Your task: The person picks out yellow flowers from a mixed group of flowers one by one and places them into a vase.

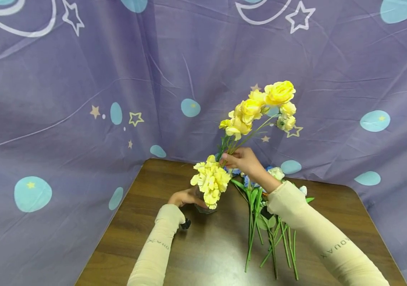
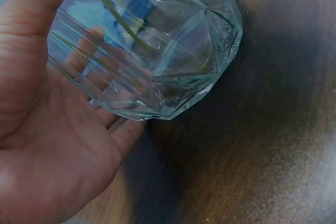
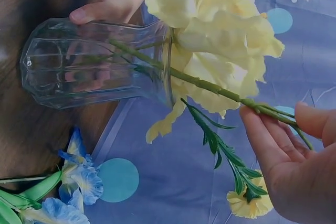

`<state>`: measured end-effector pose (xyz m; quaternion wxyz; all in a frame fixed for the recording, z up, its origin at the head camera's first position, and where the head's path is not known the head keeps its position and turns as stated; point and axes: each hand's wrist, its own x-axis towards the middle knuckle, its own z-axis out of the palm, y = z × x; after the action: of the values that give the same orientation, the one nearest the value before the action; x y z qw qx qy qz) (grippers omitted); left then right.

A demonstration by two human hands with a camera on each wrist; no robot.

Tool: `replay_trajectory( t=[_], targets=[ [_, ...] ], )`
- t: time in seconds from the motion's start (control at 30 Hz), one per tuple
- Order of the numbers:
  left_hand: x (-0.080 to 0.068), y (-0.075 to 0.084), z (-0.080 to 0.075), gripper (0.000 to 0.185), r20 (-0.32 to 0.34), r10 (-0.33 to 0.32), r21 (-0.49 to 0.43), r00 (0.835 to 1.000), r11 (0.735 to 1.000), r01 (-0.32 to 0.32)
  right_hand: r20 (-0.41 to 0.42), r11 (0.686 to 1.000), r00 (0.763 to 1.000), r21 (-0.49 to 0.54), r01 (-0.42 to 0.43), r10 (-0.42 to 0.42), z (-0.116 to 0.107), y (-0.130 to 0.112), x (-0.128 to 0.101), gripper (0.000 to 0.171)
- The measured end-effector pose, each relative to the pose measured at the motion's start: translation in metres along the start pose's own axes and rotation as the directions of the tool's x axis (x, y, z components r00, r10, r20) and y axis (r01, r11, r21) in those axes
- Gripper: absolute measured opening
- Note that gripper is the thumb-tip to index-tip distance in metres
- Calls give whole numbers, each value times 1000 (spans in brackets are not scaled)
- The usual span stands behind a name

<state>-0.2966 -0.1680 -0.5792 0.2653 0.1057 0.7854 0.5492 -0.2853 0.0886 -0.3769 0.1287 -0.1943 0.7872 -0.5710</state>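
Note:
My left hand (image 1: 186,197) grips a clear faceted glass vase (image 3: 94,90) around its side, thumb on one side and fingers on the other. A large ruffled yellow flower (image 1: 210,180) sits at the vase mouth and hides much of the vase in the head view. Between thumb and fingers, my right hand (image 1: 244,163) pinches the green stem (image 3: 210,86) of a branching spray of yellow roses (image 1: 251,109). This stem's lower end is inside the vase. Beside it, a leafy sprig (image 3: 215,140) with a small yellow flower (image 3: 249,203) slants out from near the mouth.
Several loose artificial flowers lie on the brown wooden table (image 1: 221,254) to the right, with long green stems (image 1: 251,230) toward the front. Among them are blue flowers (image 3: 81,179) and a white flower (image 1: 276,172). A purple patterned cloth (image 1: 81,139) hangs behind the table.

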Motion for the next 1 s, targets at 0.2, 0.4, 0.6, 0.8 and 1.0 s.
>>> replay_trajectory(
  t=[0.2, 0.4, 0.6, 0.8, 1.0],
  targets=[
    [-2, 2, -2, 129, 10, -6, -2, 1000, 1000, 6, -51, 1000, 999, 7, -5, 6, -1, -3, -2, 35],
    [-5, 4, -2, 131, 0, -40, 37, 999, 998, 40, -111, 995, 993, -94, 30, -41, 2, -2, -1, 28],
    [-6, 4, -2, 132, -5, -66, 44, 998, 997, 66, -156, 992, 986, -115, 47, -64, 4, -4, 1, 22],
    [-4, 3, -2, 131, -9, -50, 41, 999, 998, 50, -176, 991, 983, -134, 23, -46, 3, -6, 6, 21],
    [-4, 3, 0, 126, -14, -37, 46, 999, 998, 37, -185, 986, 983, -159, -45, 15, 3, -7, 9, 33]
  ],
)
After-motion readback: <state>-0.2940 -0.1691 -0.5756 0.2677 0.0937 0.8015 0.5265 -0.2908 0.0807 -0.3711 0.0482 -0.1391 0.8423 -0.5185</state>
